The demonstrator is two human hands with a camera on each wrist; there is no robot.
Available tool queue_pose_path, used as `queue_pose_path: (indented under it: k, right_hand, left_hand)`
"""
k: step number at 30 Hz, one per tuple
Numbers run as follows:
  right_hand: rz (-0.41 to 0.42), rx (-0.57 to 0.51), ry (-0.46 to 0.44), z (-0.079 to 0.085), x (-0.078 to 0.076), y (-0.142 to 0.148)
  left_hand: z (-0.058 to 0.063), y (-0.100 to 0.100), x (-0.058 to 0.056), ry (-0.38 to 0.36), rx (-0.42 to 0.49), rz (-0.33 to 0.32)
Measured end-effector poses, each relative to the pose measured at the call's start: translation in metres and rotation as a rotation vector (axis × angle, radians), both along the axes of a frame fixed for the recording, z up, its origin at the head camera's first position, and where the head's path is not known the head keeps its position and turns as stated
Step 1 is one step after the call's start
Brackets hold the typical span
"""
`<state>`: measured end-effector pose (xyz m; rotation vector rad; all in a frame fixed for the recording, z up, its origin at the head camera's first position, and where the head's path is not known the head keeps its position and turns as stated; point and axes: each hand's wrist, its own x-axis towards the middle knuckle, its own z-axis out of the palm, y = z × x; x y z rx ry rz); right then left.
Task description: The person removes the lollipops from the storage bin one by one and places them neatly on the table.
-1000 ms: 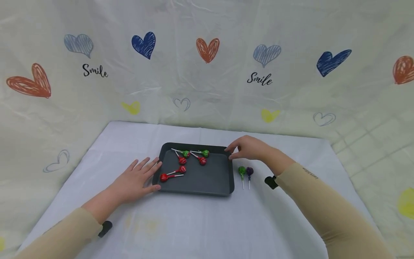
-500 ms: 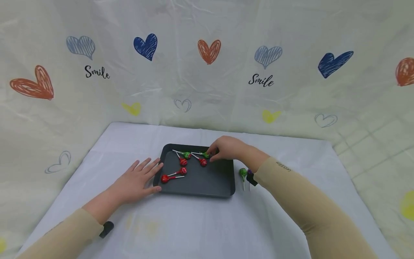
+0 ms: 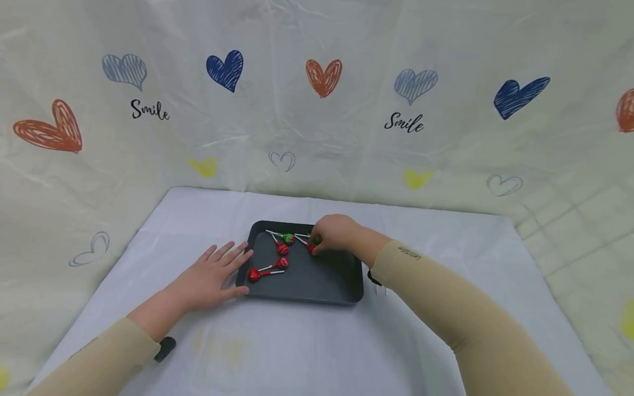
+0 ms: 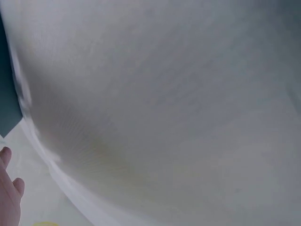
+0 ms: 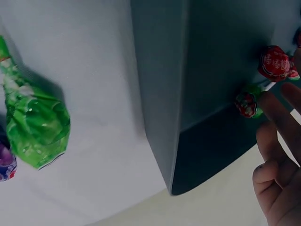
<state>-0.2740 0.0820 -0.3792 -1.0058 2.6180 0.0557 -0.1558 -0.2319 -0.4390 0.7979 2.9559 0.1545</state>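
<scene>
My left hand [image 3: 210, 278] lies with straight, spread fingers against the left rim of a dark grey tray [image 3: 307, 300]; part of it shows in the left wrist view. My right hand [image 3: 337, 236] reaches into the tray's far side, thumb and fingertips at a red lollipop [image 5: 274, 63] and a green lollipop [image 5: 248, 101]. Whether it pinches either one is not clear. Left of these in the tray lie another green lollipop [image 3: 289, 238] and red lollipops [image 3: 282, 249], including a pair [image 3: 253, 275] near the left side.
Right of the tray, on the white cloth [image 3: 297, 346], lie a green lollipop [image 5: 35, 122] and a purple lollipop [image 5: 5, 162]. My right forearm mostly covers them in the head view. A light curtain [image 3: 356, 143] printed with hearts hangs behind the table.
My right hand has moved left from the tray's right rim, then down to the lollipops inside. My left hand keeps its place at the left rim.
</scene>
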Motion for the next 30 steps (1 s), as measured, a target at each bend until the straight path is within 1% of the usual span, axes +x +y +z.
queue_pose_path:
  k: [4,7,12,16,21,25,30]
  right_hand:
    - [-0.002,0.014,0.018,-0.004,0.0,-0.004]
    - [-0.009,0.024,0.031,-0.006,0.0,-0.006]
    - [-0.006,0.043,0.025,-0.008,0.003,-0.007]
    - [-0.019,0.071,0.018,-0.008,0.006,-0.004]
    - [-0.028,0.073,-0.005,-0.008,0.01,0.002]
    - [0.008,0.081,-0.008,-0.009,0.016,0.006]
    - [0.078,0.056,-0.018,-0.01,0.024,0.012]
  left_hand:
    - [0.001,0.0,0.001,0.004,0.023,-0.007]
    - [0.0,-0.001,0.002,0.023,0.033,-0.013]
    - [-0.001,-0.002,0.002,0.028,0.038,-0.014]
    - [-0.001,-0.002,0.001,0.014,0.029,-0.004]
    - [0.0,-0.001,0.0,0.007,-0.006,0.004]
    - [0.0,-0.001,0.0,-0.002,-0.006,-0.003]
    - [0.0,-0.001,0.0,0.014,0.0,-0.006]
